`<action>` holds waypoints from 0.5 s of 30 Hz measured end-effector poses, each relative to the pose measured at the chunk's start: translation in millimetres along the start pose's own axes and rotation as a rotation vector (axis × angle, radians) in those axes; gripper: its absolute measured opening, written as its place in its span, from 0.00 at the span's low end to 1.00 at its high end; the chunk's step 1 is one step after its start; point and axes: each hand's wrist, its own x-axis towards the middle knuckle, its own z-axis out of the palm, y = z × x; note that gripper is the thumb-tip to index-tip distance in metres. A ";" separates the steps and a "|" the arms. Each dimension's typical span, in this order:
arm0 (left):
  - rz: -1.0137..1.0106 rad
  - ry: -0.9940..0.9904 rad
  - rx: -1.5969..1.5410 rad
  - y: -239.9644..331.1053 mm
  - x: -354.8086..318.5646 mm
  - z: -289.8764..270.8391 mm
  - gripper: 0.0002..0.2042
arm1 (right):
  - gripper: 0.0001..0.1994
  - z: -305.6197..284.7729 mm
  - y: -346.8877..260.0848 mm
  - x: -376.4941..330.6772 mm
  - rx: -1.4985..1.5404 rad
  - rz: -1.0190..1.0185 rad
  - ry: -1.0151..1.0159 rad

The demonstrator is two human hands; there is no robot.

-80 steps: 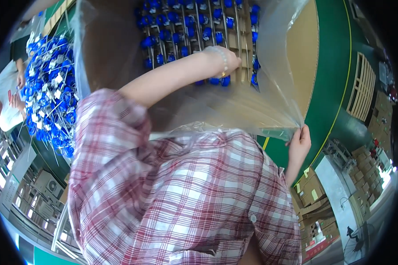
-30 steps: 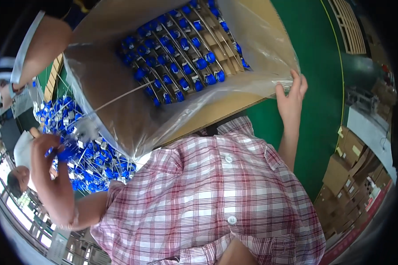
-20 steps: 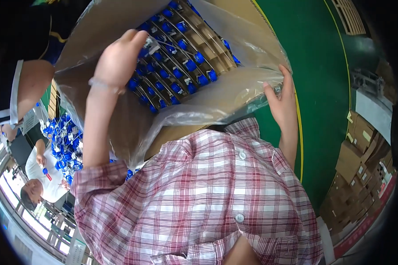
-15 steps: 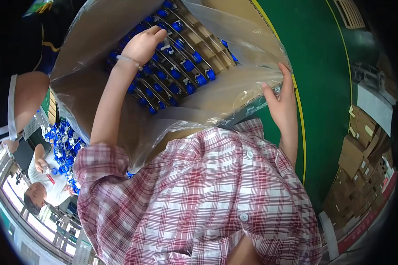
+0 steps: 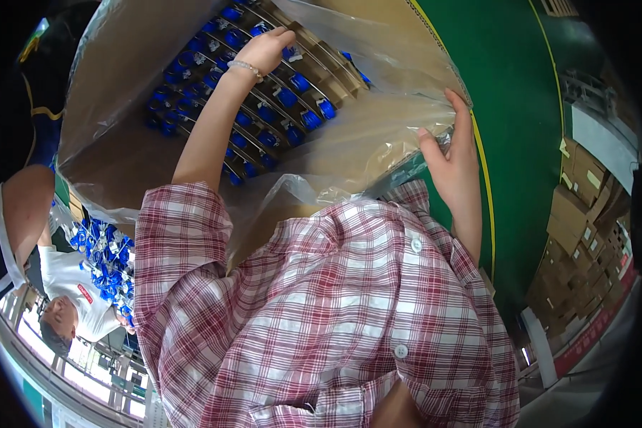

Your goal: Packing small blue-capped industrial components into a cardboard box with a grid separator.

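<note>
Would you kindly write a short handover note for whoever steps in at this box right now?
Left hand: reaching into the lined cardboard box, fingers on the rows of blue-capped parts; whether it holds one cannot be told.
Right hand: grip on the edge of the clear plastic liner, holding it open.
Done: several rows fill the box.
Left: loose blue parts lie in a pile at lower left.
</note>
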 end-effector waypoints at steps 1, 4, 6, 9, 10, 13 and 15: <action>-0.014 0.024 0.010 -2.3 -0.3 1.3 0.14 | 0.28 0.4 -0.6 -0.2 0.000 0.002 0.000; -0.093 0.025 0.067 -11.8 -6.5 -1.9 0.14 | 0.28 1.4 -4.7 0.0 0.023 -0.039 0.004; -0.082 0.071 0.038 -22.5 -12.0 3.1 0.12 | 0.28 -0.1 -11.9 0.3 0.033 0.022 -0.027; -0.135 0.040 0.044 -31.3 -17.6 6.0 0.13 | 0.28 2.1 -7.5 0.9 0.055 -0.020 -0.026; -0.138 0.039 0.046 -33.2 -19.5 7.8 0.13 | 0.28 2.2 -7.6 1.3 0.058 -0.021 -0.029; -0.175 0.030 0.041 -38.0 -22.4 14.1 0.13 | 0.28 2.9 -8.3 1.8 0.045 -0.024 -0.030; -0.135 0.016 0.121 -40.5 -22.7 17.3 0.13 | 0.28 4.4 -8.6 1.4 0.057 -0.018 -0.022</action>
